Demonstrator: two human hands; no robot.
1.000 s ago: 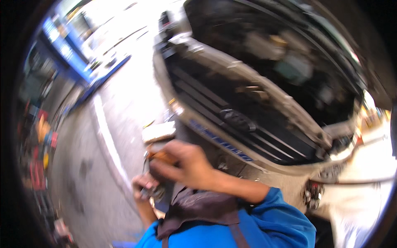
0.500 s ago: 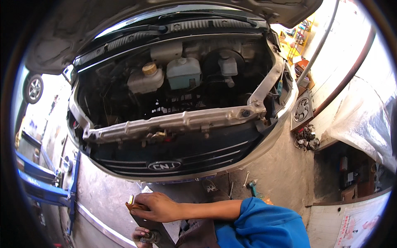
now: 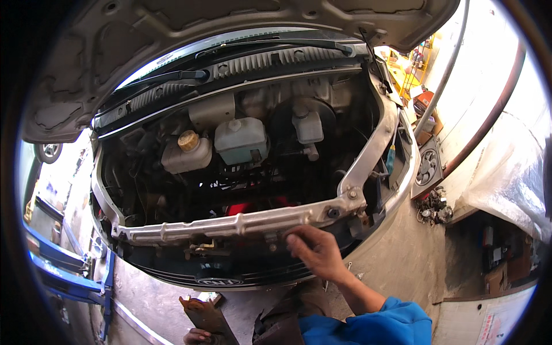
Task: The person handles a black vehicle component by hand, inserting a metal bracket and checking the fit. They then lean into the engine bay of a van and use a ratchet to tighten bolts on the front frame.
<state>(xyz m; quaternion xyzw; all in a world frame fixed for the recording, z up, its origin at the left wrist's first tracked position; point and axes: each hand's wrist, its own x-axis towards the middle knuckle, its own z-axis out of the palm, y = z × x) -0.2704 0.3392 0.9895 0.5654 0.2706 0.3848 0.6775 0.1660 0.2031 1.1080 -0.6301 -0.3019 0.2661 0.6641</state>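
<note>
Gripping the plate edge (image 3: pixel 201 316), left hand (image 3: pixel 198 336) borders open floor (image 3: pixel 162 292); empty right hand (image 3: pixel 317 252) curls near the crossbar (image 3: pixel 244 222).

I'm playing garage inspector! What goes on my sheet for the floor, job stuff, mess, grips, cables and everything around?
Surface: concrete floor, partly stained.
Job's things: flat brown plate; silver crossbar along the front of the open engine bay; hood raised.
Clutter: framed fan and a heap of metal parts on the right.
Grips: left hand holds the plate; right hand is near the crossbar, contact unclear.
Cables: too dim in the bay to trace.
Surroundings: blue metal equipment left; clear plastic sheet right.
</note>
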